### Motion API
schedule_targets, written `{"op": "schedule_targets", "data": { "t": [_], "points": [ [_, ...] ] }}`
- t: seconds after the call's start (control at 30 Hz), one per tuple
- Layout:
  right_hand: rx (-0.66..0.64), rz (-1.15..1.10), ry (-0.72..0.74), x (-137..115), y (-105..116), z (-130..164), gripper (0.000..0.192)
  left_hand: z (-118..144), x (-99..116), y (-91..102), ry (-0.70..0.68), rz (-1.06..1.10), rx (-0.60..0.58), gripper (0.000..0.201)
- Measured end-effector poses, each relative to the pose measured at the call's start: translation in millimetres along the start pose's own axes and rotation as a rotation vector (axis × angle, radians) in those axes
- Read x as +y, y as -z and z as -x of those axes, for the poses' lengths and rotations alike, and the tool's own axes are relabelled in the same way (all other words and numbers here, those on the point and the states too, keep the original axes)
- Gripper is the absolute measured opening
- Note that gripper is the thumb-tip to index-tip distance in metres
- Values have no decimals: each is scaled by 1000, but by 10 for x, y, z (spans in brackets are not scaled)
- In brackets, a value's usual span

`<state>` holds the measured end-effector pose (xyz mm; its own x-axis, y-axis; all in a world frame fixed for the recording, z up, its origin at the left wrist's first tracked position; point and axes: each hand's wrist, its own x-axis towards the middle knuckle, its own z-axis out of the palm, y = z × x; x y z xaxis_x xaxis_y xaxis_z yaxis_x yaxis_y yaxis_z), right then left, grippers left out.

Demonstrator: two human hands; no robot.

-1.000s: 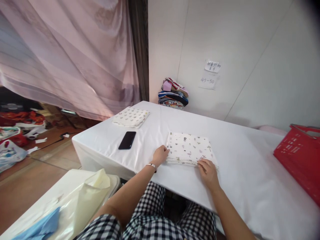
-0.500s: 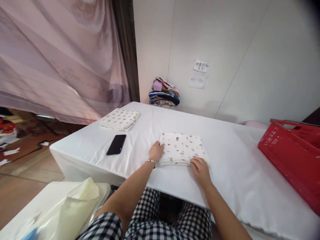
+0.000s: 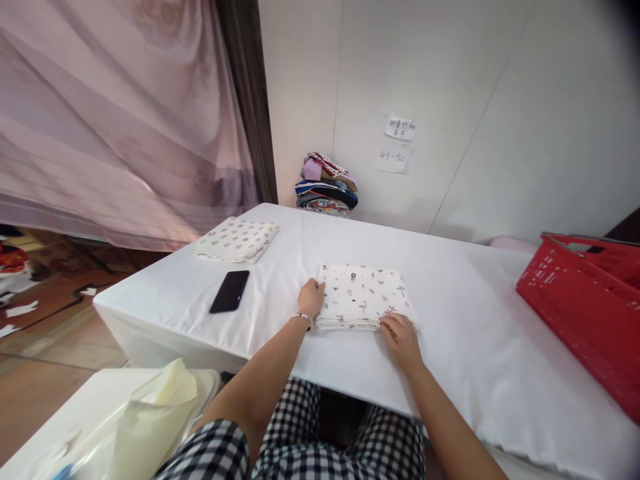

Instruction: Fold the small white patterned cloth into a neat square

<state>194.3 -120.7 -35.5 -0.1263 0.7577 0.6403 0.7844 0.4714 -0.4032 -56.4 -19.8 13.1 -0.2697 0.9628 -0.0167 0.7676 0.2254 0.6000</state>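
Observation:
In front of me a white cloth with small printed figures [image 3: 363, 293] lies folded into a flat, layered rectangle on the white-covered table [image 3: 450, 313]. My left hand [image 3: 311, 297] grips its left edge with curled fingers; a bracelet circles that wrist. At the near right corner, my right hand [image 3: 400, 335] pinches the folded edge, its fingertips on top. The thumbs and the cloth's underside are mostly hidden. Farther left lies a second folded cloth with a printed pattern [image 3: 237, 240], touched by neither hand.
A black phone [image 3: 229, 291] lies left of my left hand. The red plastic basket [image 3: 585, 313] stands on the right. A stack of folded clothes [image 3: 327, 185] sits by the wall at the back. Lower left, a pale plastic bag [image 3: 155, 407] rests on a white surface.
The view has shifted slightly. Both hands keep their places on the folded cloth, which looks unchanged.

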Motion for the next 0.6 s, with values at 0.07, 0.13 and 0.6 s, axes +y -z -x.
{"op": "schedule_targets", "data": {
  "t": [0.07, 0.13, 0.6],
  "points": [
    [-9, 4, -12, -10, 5, -7, 19, -3, 0, 4, -4, 1, 0, 18],
    [-15, 5, -19, -13, 7, -14, 20, 0, 4, 6, -15, 2, 7, 19],
    [-104, -44, -109, -120, 130, -125, 23, -52, -43, -52, -16, -59, -33, 26]
  ]
}}
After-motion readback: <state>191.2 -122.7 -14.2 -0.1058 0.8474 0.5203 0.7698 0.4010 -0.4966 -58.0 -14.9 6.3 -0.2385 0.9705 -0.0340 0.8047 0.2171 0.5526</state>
